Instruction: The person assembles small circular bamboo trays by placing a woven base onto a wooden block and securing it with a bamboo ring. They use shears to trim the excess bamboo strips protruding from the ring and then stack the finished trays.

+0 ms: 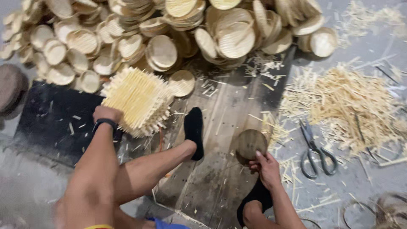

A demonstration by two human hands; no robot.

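Seated on the floor, the person's left hand (107, 113) grips the near-left edge of a square mat of pale woven bamboo strips (137, 99), while the right hand (266, 167) clasps a round dark wooden disc (251, 144) well to the right.

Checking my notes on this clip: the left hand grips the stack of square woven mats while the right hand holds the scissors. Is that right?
Not quite. The right hand holds a dark round disc, not the scissors, which lie untouched on the floor beside the pile of bamboo trimmings. The left hand does grip the stack of square woven mats. The head view shows this.
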